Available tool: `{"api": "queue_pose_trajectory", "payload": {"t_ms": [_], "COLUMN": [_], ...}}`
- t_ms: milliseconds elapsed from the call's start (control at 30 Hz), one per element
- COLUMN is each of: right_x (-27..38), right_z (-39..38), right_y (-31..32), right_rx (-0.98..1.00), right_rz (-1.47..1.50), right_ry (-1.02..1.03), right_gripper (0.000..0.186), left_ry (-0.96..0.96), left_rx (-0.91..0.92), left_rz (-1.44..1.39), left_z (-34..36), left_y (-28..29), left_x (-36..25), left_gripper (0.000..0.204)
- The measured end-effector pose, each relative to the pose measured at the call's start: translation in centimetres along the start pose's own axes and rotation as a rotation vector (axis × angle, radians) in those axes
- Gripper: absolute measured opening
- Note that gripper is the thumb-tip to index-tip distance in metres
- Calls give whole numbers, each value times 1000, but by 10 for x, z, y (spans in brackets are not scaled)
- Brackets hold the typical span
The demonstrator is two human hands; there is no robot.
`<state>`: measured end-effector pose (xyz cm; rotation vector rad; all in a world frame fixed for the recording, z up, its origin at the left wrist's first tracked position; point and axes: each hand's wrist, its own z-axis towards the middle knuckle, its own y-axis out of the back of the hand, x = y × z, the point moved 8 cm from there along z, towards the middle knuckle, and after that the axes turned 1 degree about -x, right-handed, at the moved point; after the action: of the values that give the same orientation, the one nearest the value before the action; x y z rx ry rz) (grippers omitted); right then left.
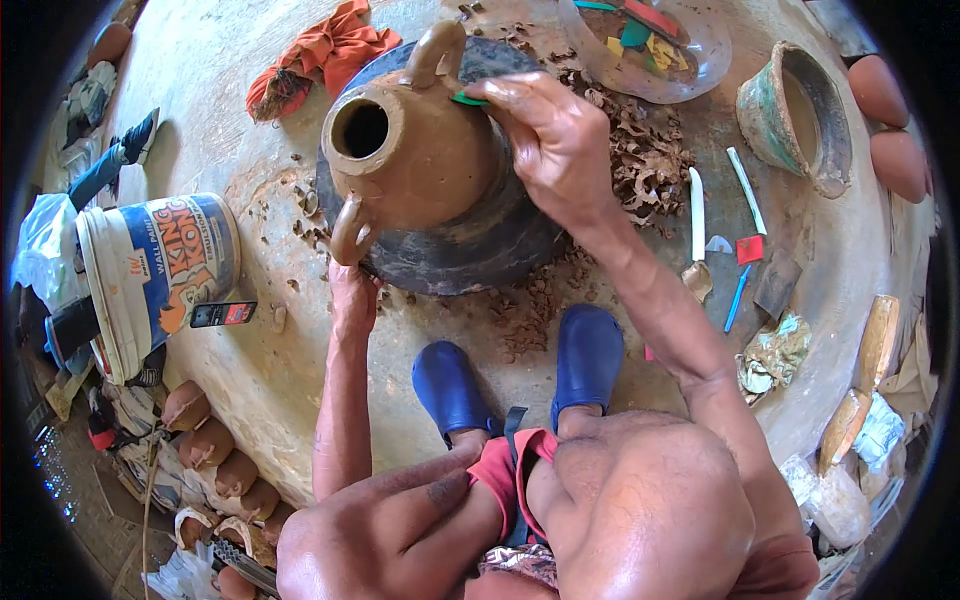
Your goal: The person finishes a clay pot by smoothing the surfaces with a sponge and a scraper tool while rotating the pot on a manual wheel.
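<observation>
A brown clay pot [440,160] with a round dark mouth and two loop handles leans on a dark round wheel [470,262]. Pinched in my right hand [560,140] is a small green scraper [468,99], its edge touching the pot near the base of the upper handle [435,52]. My left hand [352,297] is at the lower handle [348,232], low on the pot's near left side. Most of its fingers are hidden behind the handle and the pot, so their grip cannot be made out.
Clay shavings [645,160] lie around the wheel. Right are a clear basin [705,80] of coloured scraps, a green-brown bowl [775,125], white strips [697,215] and a blue stick [737,300]. Left are an orange cloth [330,50], a paint bucket [120,270] and a phone [223,314].
</observation>
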<state>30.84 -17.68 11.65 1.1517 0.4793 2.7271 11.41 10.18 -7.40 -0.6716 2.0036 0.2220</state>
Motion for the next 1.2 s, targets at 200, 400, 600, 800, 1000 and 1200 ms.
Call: {"api": "queue_pose_trajectory", "payload": {"t_ms": [200,400,600,800,1000,1200], "right_x": [39,-4,-2,49,-21,26], "right_z": [-60,-32,-28,-31,-8,25], "right_y": [17,22,6,18,11,3], "right_rx": [-26,-89,-20,-25,82,136], "right_rz": [-70,-79,9,6,-62,-95], "right_ry": [-110,-236,-416,-275,-460,-283], "right_gripper": [32,27,14,18,17,19], "left_ry": [53,112,144,154,197,237], "left_rx": [-85,-75,-111,-36,-90,-51], "left_rz": [-96,-92,-65,-106,-129,-143], "left_z": [-21,-34,-47,-62,-68,-78], "left_y": [-11,-16,-16,-40,-43,-53], "left_x": [7,14,35,37,42,51], "left_gripper": [49,47,49,49,49,56]}}
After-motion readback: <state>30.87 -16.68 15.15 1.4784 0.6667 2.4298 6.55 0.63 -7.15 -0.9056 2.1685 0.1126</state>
